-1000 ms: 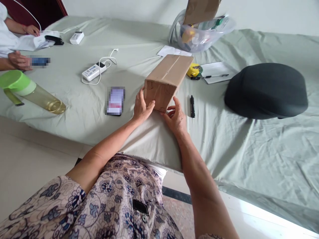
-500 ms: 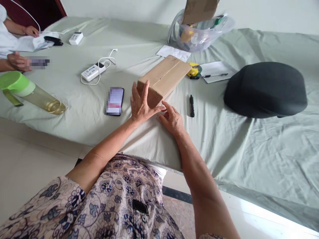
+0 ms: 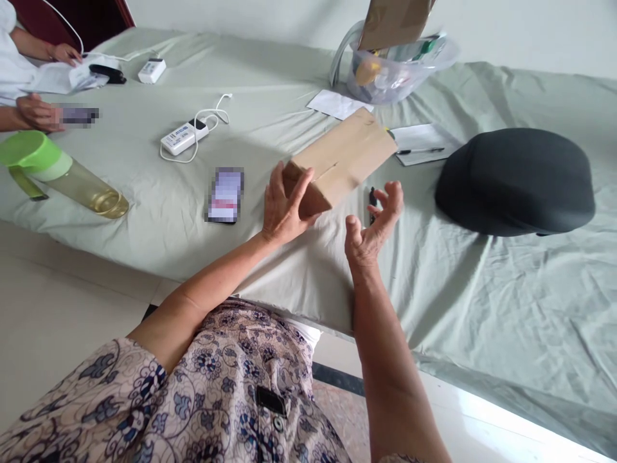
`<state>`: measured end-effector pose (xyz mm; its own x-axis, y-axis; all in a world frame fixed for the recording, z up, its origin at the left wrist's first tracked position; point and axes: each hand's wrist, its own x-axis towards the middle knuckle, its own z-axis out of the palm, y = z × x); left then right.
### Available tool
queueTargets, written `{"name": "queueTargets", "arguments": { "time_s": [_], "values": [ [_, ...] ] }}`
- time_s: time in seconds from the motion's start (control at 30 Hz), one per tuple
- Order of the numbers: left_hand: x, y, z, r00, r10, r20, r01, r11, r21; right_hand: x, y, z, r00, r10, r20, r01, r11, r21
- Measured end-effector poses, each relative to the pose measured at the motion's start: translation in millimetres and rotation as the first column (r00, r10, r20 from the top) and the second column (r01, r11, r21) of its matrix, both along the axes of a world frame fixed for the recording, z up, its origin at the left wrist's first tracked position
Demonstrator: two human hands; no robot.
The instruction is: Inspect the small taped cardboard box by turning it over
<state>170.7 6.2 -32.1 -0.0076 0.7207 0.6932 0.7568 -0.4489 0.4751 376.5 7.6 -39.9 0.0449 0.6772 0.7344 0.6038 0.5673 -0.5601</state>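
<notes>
A brown cardboard box [image 3: 344, 151] lies at a slant in the middle of the view, its near end tipped slightly. My left hand [image 3: 285, 209] grips that near end, the thumb low at the corner and the fingers round the left side and top edge. Away from the box, to its lower right, my right hand [image 3: 372, 225] is raised with fingers apart and nothing in it. Behind the right hand's fingers a black marker [image 3: 371, 198] is partly hidden on the cloth.
Left of the box lie a phone [image 3: 225, 195], a white power bank [image 3: 184, 137] with its cable and a green-lidded bottle [image 3: 72, 177]. A black cap [image 3: 515, 180] and paper with a pen [image 3: 424, 143] are at right. Behind stands a plastic basket [image 3: 380, 87]. Another person's hands are far left.
The box has shifted right and turned a little in my left hand, covering most of the yellow object behind it. My right hand has left the box's near corner, moved right and opened.
</notes>
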Motion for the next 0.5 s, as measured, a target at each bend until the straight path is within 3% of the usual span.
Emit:
{"name": "queueTargets", "arguments": {
  "time_s": [0.27, 0.5],
  "values": [
    [4.8, -2.6, -4.9, 0.986, -0.115, -0.118, 0.125, 0.989, 0.081, -2.0, -4.6, 12.6, 0.988, -0.040, 0.150, 0.025, 0.994, 0.104],
    [-12.3, 9.4, -1.4, 0.949, -0.274, -0.158, 0.298, 0.942, 0.156, 22.3, 2.3, 21.9, 0.977, -0.207, -0.042, 0.210, 0.974, 0.080]
  ]
}}
